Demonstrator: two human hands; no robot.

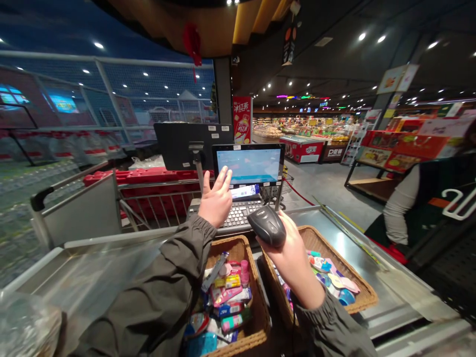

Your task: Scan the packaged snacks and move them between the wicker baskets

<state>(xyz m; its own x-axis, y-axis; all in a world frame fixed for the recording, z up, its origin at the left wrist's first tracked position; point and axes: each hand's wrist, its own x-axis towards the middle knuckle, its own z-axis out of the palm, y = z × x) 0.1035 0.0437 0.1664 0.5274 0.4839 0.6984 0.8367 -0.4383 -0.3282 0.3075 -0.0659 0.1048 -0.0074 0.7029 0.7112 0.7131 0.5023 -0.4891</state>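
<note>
My left hand (216, 198) is raised in front of the lower left of a lit monitor (248, 166), its fingers stretched upward and spread. Right beside it, a long white and blue box (244, 191) shows above the keyboard (238, 215). The hand hides the box's left end, and I cannot tell whether they touch. My right hand (292, 253) is wrapped round a black handheld barcode scanner (267, 225), whose rounded head points up and left. Below the hands, a left wicker basket (260, 317) and a right wicker basket (366, 297) hold many small packaged goods.
A second monitor (178, 146) with its back toward me stands left of the lit one. Metal counter surfaces (122, 267) lie on both sides. Clear plastic (28, 322) sits at the lower left. At the right, a person's sleeve (401, 203) shows near a white hanger (459, 203).
</note>
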